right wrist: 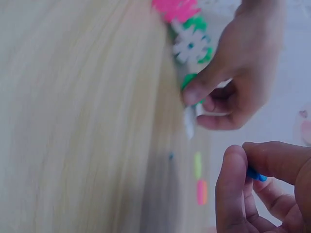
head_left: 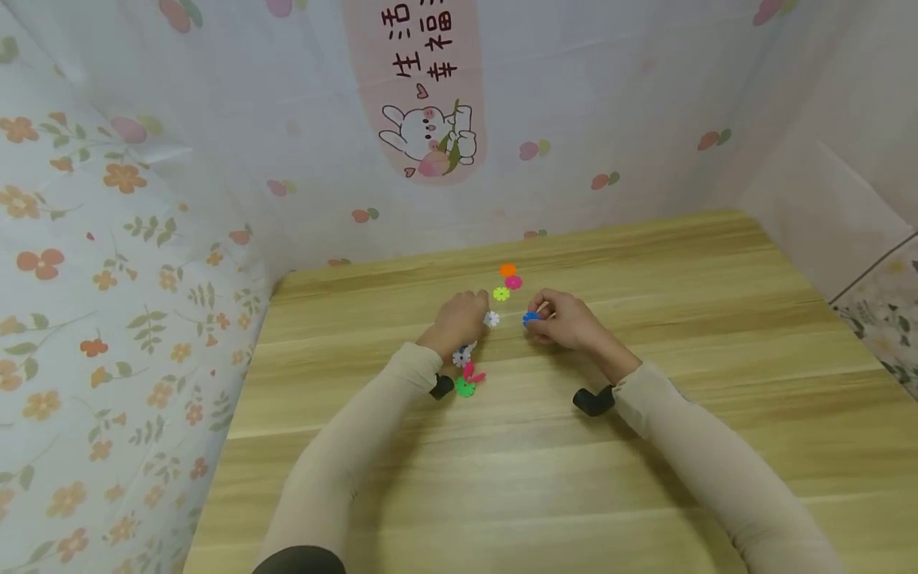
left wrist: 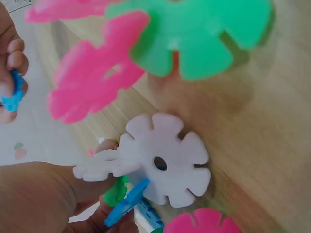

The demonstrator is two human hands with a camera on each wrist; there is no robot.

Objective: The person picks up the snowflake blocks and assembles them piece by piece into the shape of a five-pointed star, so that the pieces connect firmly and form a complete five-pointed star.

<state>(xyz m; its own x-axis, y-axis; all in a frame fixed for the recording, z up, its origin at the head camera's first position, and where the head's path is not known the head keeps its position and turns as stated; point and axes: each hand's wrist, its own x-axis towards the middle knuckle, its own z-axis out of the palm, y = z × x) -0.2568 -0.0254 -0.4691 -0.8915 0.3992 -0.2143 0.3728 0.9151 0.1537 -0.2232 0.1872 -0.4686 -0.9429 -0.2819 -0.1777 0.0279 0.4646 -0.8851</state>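
My left hand [head_left: 461,320] pinches a string of linked plastic flower discs; in the right wrist view its thumb and fingers [right wrist: 195,92] are on a green disc, with a white disc [right wrist: 189,124] just beyond. A white disc [left wrist: 167,160], pink discs [left wrist: 92,73] and a green disc [left wrist: 194,39] show large in the left wrist view, part of the same string. My right hand [head_left: 566,321] holds a blue disc [head_left: 531,318] between thumb and index finger, a short gap to the right of the white disc [head_left: 492,319]. The fingers partly hide the blue disc.
Beyond the hands, a yellow-green disc [head_left: 501,294], a magenta disc [head_left: 513,282] and an orange disc [head_left: 508,270] lie close together on the wooden table [head_left: 488,478]. Patterned cloth [head_left: 588,96] hangs behind and at the left side.
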